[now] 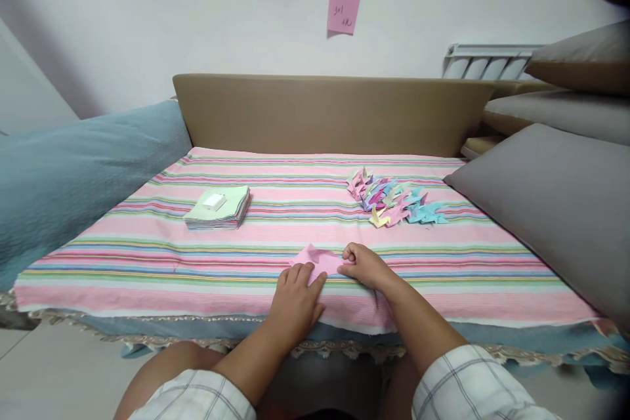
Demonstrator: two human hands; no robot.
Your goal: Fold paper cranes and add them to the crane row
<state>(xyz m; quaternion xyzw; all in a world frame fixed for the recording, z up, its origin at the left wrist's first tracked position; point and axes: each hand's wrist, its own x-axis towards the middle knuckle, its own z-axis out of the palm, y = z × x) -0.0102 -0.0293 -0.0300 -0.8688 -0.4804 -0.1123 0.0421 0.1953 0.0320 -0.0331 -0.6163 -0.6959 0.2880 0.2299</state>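
A sheet of pink origami paper (325,265), partly folded with a raised peak on its left side, lies on the striped cloth before me. My left hand (296,295) rests over its lower left part, fingers stretched out and thumb apart, pressing it down. At the right corner of the paper, my right hand (365,267) is closed in a pinch with its fingers curled. Beyond it, to the right, sits a cluster of folded paper cranes (388,200) in pink, blue, purple, green and yellow. A stack of square paper (216,210), pale green on top, lies to the left.
A small white block (214,202) sits on the paper stack. The striped cloth (147,256) covers the seat. Grey cushions (556,210) stand at the right, a blue covered armrest (88,164) at the left, and a brown backrest (325,115) behind. A pink note (343,10) hangs on the wall.
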